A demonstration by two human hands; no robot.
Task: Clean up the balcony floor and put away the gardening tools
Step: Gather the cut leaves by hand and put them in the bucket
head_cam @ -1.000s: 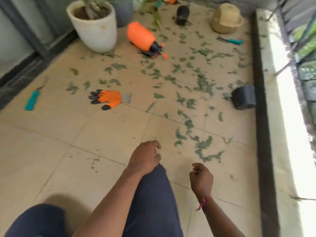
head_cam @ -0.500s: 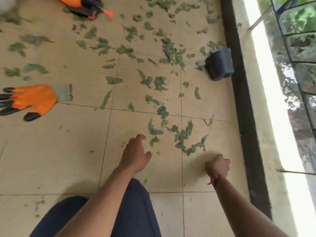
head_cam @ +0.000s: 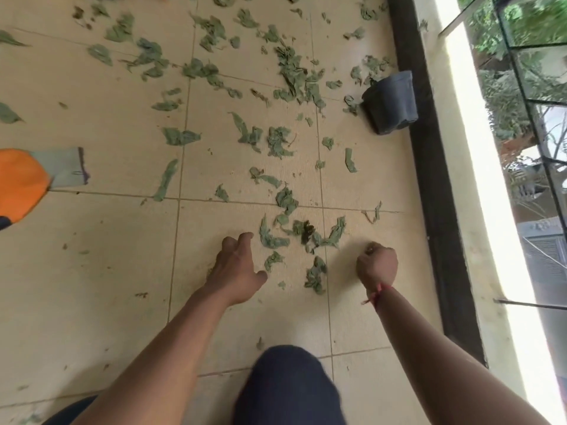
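Our left hand [head_cam: 236, 268] is stretched out low over the beige tiled balcony floor [head_cam: 92, 271], fingers loosely spread and holding nothing, just beside the nearest of the torn green leaf scraps [head_cam: 271, 240] scattered across the tiles. Our right hand [head_cam: 377, 265] is curled into a fist (whether anything sits inside, we cannot tell). A black plastic pot [head_cam: 391, 102] lies tipped on its side by the dark wall base, and an orange glove with a grey cuff [head_cam: 21, 179] lies at the left edge.
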